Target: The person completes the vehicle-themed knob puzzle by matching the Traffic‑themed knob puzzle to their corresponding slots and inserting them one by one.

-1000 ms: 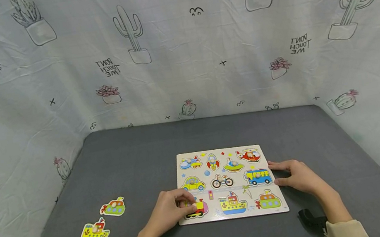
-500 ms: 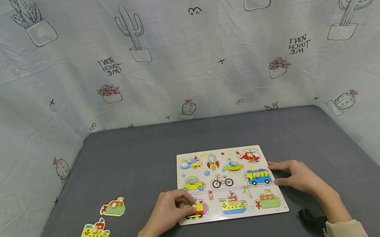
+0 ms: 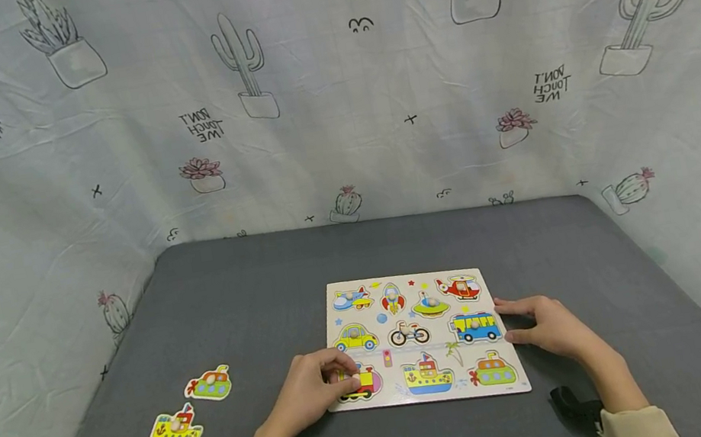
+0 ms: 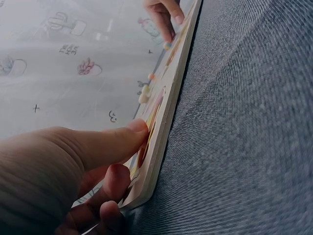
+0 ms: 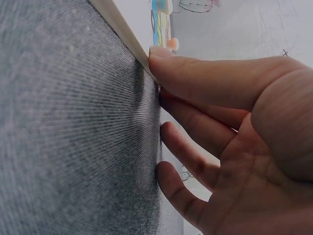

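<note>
The wooden puzzle board (image 3: 379, 401) lies on the dark grey cloth, with knobbed vehicle pieces across it. At its near left corner my left hand (image 3: 312, 387) pinches the train piece (image 3: 367, 383) between thumb and fingers; the hand hides the left part of the train. In the left wrist view, the thumb (image 4: 115, 143) presses close over the board's face. My right hand (image 3: 549, 324) touches the board's right edge with thumb and index finger, beside the blue bus piece (image 3: 475, 327). The right wrist view shows its other fingers (image 5: 183, 188) spread below the board's edge.
Left of the board, two loose pieces lie on the cloth: a ship piece (image 3: 175, 431) and a green submarine piece (image 3: 209, 384). A ship picture (image 3: 429, 375) and a submarine picture (image 3: 492, 369) show along the board's near side. A patterned curtain (image 3: 330, 98) surrounds the table.
The board has turned very slightly, its near edge shifting a little to the left. Both hands stay almost where they were, the left still pinching the train piece.
</note>
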Motion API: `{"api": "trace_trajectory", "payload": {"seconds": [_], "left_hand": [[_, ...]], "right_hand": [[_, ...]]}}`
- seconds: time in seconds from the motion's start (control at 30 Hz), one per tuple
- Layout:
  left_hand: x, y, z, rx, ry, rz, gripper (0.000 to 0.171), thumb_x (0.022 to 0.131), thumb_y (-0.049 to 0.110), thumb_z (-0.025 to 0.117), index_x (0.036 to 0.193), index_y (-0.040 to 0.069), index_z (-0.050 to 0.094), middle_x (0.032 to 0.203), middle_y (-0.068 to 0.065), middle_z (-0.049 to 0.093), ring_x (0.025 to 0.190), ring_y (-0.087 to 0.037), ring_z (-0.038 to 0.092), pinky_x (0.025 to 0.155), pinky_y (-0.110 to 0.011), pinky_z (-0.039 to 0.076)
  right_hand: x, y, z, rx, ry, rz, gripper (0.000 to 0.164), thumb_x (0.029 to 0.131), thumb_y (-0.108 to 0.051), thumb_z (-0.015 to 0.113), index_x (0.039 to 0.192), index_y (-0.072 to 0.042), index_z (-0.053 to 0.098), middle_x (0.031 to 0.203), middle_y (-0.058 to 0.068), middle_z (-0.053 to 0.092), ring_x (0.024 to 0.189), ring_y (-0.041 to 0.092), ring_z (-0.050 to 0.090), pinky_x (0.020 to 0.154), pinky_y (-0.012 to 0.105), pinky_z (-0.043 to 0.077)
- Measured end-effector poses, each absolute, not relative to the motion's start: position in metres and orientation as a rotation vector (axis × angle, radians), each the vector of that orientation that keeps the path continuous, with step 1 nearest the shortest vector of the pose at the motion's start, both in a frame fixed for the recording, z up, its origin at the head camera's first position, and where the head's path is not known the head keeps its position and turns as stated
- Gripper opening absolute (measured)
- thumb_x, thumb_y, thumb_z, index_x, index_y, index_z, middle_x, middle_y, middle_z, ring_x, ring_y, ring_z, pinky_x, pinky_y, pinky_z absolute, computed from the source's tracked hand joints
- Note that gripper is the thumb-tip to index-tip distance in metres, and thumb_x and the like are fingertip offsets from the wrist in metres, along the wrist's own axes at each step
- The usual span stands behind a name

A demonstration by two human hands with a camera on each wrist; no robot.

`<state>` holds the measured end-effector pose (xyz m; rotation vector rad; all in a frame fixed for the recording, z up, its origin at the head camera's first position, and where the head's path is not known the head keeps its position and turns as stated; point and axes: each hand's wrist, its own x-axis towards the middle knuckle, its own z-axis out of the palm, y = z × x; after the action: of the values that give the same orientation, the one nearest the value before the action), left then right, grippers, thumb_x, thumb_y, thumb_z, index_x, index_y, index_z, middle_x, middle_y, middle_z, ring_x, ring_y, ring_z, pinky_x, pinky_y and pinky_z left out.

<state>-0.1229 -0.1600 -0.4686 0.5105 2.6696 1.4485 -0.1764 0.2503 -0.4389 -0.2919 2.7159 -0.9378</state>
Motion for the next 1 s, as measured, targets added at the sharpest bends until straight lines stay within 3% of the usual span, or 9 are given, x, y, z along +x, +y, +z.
{"api": "trace_trajectory", "payload": {"seconds": [1.0], "left_hand": [[-0.1237,-0.1609,-0.4730,0.555,2.655,1.512,0.014,0.080,0.017,0.084,0.087,0.023,0.073,0.064,0.010,0.059,0.053,-0.007,0.050,0.048,-0.023,0.038]], "right_hand": [[-0.1783,0.2514,-0.4387,-0.306,2.728,-0.896,0.058,0.081,-0.018,0.081,0.134,-0.004,0.061,0.140,0.012,0.052,0.131,0.048,0.038,0.098,0.066,0.032]]}}
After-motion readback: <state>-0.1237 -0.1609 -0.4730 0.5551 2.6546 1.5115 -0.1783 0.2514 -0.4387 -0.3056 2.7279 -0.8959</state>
